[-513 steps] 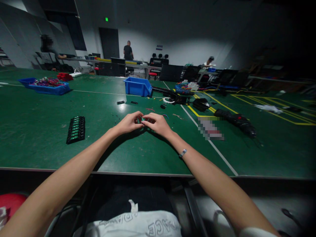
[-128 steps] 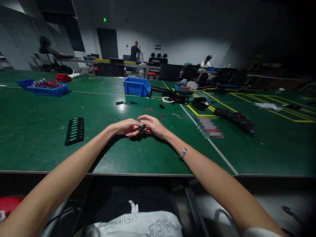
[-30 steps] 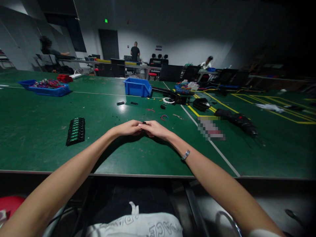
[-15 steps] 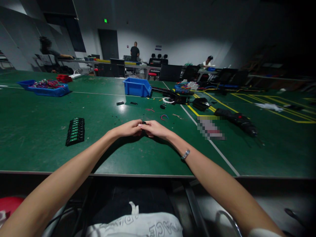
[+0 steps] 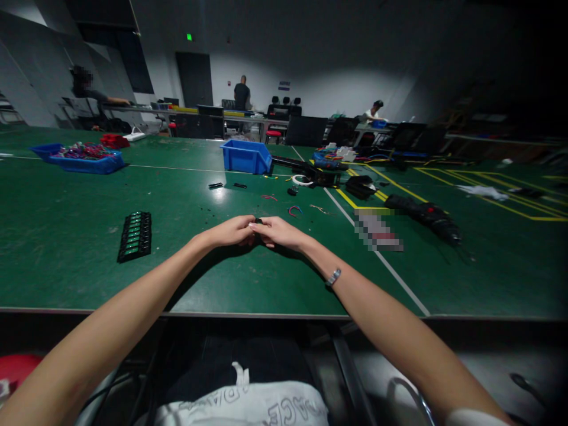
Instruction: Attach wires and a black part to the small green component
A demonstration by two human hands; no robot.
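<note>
My left hand (image 5: 235, 231) and my right hand (image 5: 283, 231) meet over the green table, fingers closed together around a small black part (image 5: 258, 221). Only a dark bit of that part shows between the fingertips, so its kind is hidden. Left of my hands lies a black rack holding a row of green strips (image 5: 135, 235). Beyond my hands are two short black pieces, one of them a black strip (image 5: 215, 186). Short red and blue wires (image 5: 294, 210) lie just past my right hand.
A blue bin (image 5: 247, 157) stands at the middle back. At the left, a blue tray (image 5: 95, 165) holds many coloured wires. A black power tool (image 5: 426, 218) lies at the right, near a blurred flat item (image 5: 378, 231). The table edge (image 5: 284, 315) runs close to me. Several people work at far tables.
Both hands stay in the same place, closed on the small black part. Only a very slight shift of the fingers shows.
</note>
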